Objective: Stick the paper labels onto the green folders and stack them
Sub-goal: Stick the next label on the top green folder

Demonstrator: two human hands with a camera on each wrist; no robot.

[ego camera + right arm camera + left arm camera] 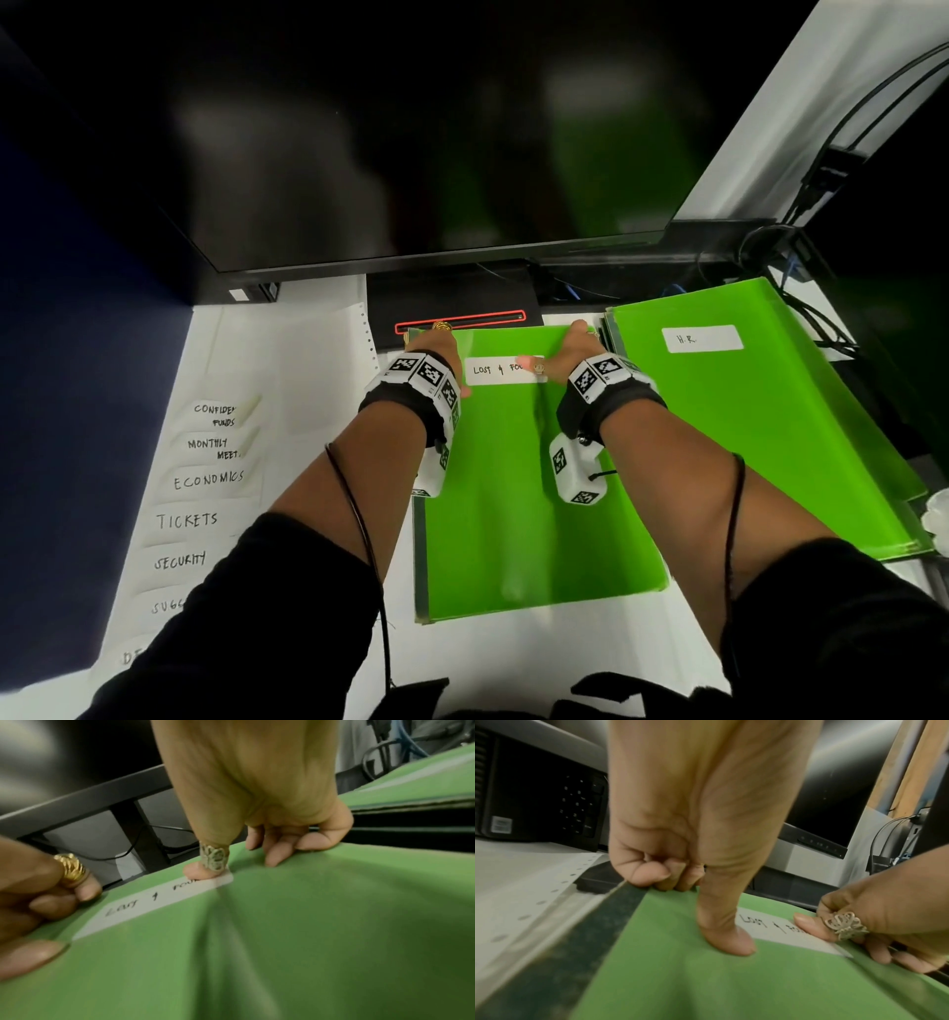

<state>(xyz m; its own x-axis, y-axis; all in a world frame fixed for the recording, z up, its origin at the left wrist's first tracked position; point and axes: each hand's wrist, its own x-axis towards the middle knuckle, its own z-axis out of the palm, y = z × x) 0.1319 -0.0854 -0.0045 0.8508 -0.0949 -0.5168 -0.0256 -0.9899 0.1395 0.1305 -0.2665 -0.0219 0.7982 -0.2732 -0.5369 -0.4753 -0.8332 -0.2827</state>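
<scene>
A green folder (534, 488) lies on the white desk in front of me, with a white label reading "LOST & FOUND" (493, 370) near its far edge. My left hand (436, 349) grips the folder's far left corner, fingers (659, 878) curled over the edge and thumb flat on the cover beside the label (777, 931). My right hand (570, 349) holds the far right part; its ringed thumb presses the label's right end (218, 880), and its fingers (277, 854) curl at the folder's edge. To the right lies a stack of green folders (770, 437), the top one labelled "H.R." (701, 339).
A strip of handwritten labels (205, 478) runs down the left of the desk. A dark monitor (411, 128) hangs over the back, with its black base (457, 308) just beyond the folder. Cables (821, 318) trail at the back right. A black device (539, 801) stands far left.
</scene>
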